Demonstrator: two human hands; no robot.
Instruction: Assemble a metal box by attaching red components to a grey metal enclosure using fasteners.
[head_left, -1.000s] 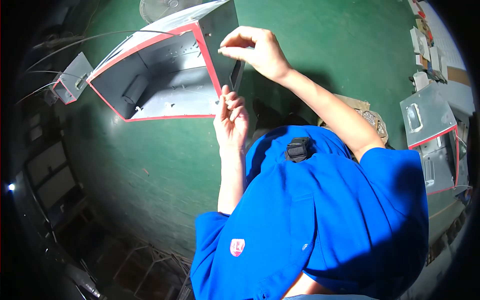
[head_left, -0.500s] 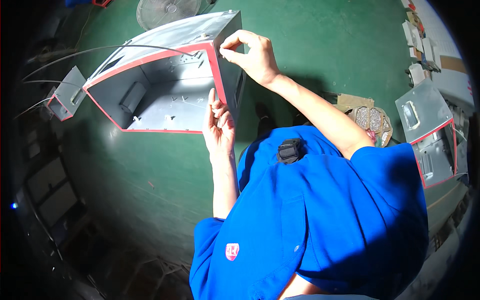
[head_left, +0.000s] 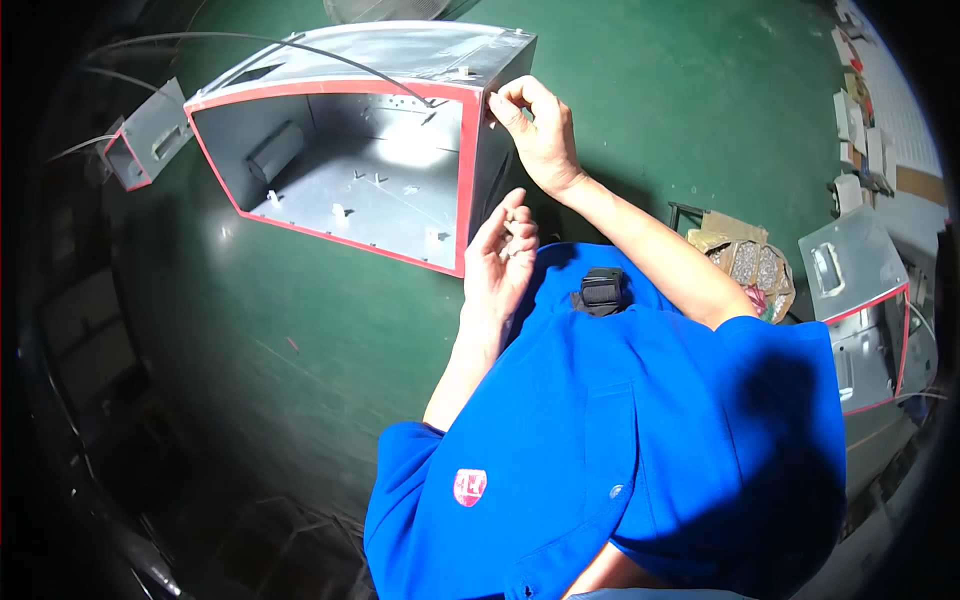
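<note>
A green floor (head_left: 330, 340) is seen beneath the work area. At far left a small grey metal housing with red edging (head_left: 145, 150) is noted, thin cables running past it. At right a second red-edged grey housing (head_left: 865, 310) is recorded — a handle-shaped cutout is visible on its upper face. Just beside it, a cardboard tray of small shiny parts (head_left: 755, 272) is observed. A fan grille (head_left: 385, 8) is partly cut off at the top edge.
</note>
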